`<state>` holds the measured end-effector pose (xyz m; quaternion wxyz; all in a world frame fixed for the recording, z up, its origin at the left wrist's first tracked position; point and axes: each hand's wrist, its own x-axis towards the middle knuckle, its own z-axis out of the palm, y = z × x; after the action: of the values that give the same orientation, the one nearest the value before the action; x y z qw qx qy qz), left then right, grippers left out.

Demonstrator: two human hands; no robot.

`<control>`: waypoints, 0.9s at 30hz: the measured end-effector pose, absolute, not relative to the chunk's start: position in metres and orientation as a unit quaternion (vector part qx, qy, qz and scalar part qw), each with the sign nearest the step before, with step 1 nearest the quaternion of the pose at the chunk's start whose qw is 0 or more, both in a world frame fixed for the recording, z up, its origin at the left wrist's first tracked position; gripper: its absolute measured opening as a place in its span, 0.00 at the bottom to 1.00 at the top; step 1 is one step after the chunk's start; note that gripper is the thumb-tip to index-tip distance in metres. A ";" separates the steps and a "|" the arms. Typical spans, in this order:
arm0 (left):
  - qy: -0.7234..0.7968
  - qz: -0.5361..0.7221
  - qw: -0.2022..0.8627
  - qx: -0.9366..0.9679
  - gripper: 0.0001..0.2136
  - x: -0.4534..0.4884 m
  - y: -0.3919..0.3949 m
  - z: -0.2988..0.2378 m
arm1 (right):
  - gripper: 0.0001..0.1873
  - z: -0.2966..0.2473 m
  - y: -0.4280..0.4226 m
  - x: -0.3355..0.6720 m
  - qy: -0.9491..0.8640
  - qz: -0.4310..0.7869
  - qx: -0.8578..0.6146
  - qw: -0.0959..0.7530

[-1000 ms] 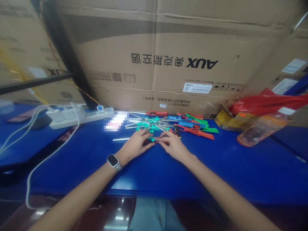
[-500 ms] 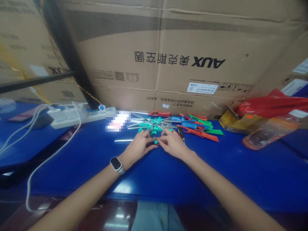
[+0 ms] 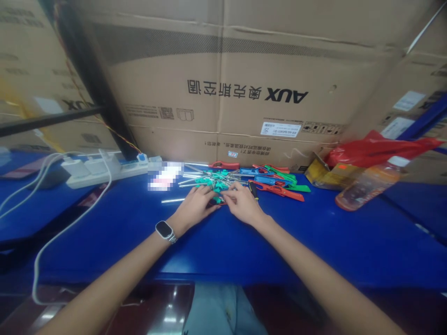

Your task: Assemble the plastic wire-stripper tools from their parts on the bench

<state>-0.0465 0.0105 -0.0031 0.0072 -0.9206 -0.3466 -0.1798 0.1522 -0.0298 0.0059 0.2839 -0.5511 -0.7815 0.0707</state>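
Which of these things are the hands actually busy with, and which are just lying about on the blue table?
In hand:
- left hand and right hand, meeting on a small green piece
- pile of green, red and blue tools just behind them

Lying about:
- power strip
- plastic bottle
- red bag
- loose metal rod
- cardboard box

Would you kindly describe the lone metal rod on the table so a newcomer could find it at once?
Start at the big cardboard box behind the blue table, then drop to the heap of coloured tools at its foot. Just left of the left hand lies the metal rod, bare and silvery, alone on the blue, apart from the heap.
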 end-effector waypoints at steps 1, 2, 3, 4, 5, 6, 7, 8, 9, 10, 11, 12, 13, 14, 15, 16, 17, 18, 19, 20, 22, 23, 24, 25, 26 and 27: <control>-0.347 -0.179 0.008 -0.921 0.14 -0.047 0.011 -0.002 | 0.13 0.008 -0.029 0.155 -0.775 0.073 -0.555 0.293; -0.348 -0.181 0.007 -0.920 0.16 -0.047 0.011 -0.001 | 0.13 0.009 -0.029 0.158 -0.769 0.076 -0.559 0.301; -0.349 -0.185 0.006 -0.919 0.19 -0.048 0.011 0.001 | 0.13 0.011 -0.029 0.162 -0.764 0.079 -0.561 0.310; -0.350 -0.188 0.004 -0.917 0.21 -0.049 0.011 0.002 | 0.13 0.012 -0.029 0.167 -0.758 0.081 -0.564 0.319; -0.351 -0.193 0.002 -0.916 0.23 -0.050 0.010 0.004 | 0.13 0.013 -0.030 0.172 -0.751 0.084 -0.567 0.328; -0.351 -0.197 0.000 -0.915 0.24 -0.050 0.009 0.006 | 0.12 0.014 -0.032 0.177 -0.744 0.086 -0.570 0.337; -0.351 -0.203 -0.002 -0.914 0.24 -0.049 0.008 0.008 | 0.12 0.014 -0.034 0.182 -0.738 0.088 -0.573 0.345; -0.349 -0.209 -0.003 -0.914 0.23 -0.048 0.006 0.010 | 0.12 0.013 -0.037 0.187 -0.733 0.090 -0.576 0.351; -0.345 -0.214 -0.004 -0.914 0.22 -0.045 0.004 0.013 | 0.12 0.012 -0.040 0.192 -0.729 0.091 -0.578 0.354; -0.340 -0.220 -0.003 -0.914 0.21 -0.040 0.001 0.015 | 0.12 0.010 -0.044 0.196 -0.727 0.092 -0.580 0.356; -0.332 -0.224 -0.001 -0.916 0.19 -0.035 -0.001 0.016 | 0.12 0.008 -0.048 0.200 -0.725 0.091 -0.582 0.357; -0.325 -0.226 0.000 -0.918 0.17 -0.028 -0.003 0.017 | 0.12 0.005 -0.052 0.204 -0.723 0.090 -0.584 0.358; -0.316 -0.226 0.000 -0.921 0.15 -0.020 -0.005 0.018 | 0.12 0.003 -0.055 0.208 -0.720 0.088 -0.587 0.359; -0.309 -0.226 -0.001 -0.924 0.13 -0.012 -0.007 0.018 | 0.12 0.001 -0.058 0.212 -0.717 0.087 -0.591 0.360; -0.304 -0.225 -0.004 -0.926 0.12 -0.002 -0.007 0.018 | 0.12 0.000 -0.060 0.216 -0.713 0.085 -0.595 0.361; -0.299 -0.224 -0.010 -0.928 0.11 0.008 -0.006 0.018 | 0.12 -0.002 -0.061 0.221 -0.710 0.082 -0.599 0.362; -0.297 -0.225 -0.015 -0.928 0.10 0.018 -0.004 0.017 | 0.11 -0.003 -0.061 0.226 -0.706 0.077 -0.604 0.361; -0.297 -0.224 -0.023 -0.928 0.09 0.028 0.000 0.017 | 0.11 -0.004 -0.060 0.232 -0.703 0.071 -0.609 0.360; -0.297 -0.226 -0.031 -0.927 0.09 0.037 0.004 0.017 | 0.11 -0.004 -0.059 0.238 -0.700 0.064 -0.615 0.359; -0.297 -0.231 -0.039 -0.926 0.09 0.046 0.008 0.017 | 0.11 -0.005 -0.058 0.245 -0.696 0.058 -0.620 0.358; -0.293 -0.239 -0.054 -0.924 0.09 0.061 0.017 0.017 | 0.11 -0.006 -0.055 0.257 -0.686 0.052 -0.632 0.356; -0.290 -0.245 -0.060 -0.923 0.09 0.065 0.021 0.017 | 0.11 -0.007 -0.055 0.262 -0.681 0.052 -0.638 0.355; -0.288 -0.253 -0.067 -0.921 0.09 0.068 0.024 0.017 | 0.11 -0.008 -0.056 0.265 -0.676 0.054 -0.644 0.354; -0.286 -0.263 -0.072 -0.918 0.08 0.069 0.026 0.016 | 0.10 -0.008 -0.057 0.266 -0.673 0.056 -0.648 0.352; -0.284 -0.273 -0.077 -0.916 0.08 0.067 0.027 0.016 | 0.09 -0.009 -0.060 0.265 -0.672 0.057 -0.651 0.349; -0.282 -0.283 -0.080 -0.913 0.08 0.064 0.027 0.014 | 0.08 -0.009 -0.063 0.261 -0.674 0.056 -0.651 0.344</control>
<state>0.0638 0.0272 0.0142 -0.0804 -0.9134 -0.2818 -0.2825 0.2612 -0.0627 -0.0086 0.3437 -0.6512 -0.6743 0.0559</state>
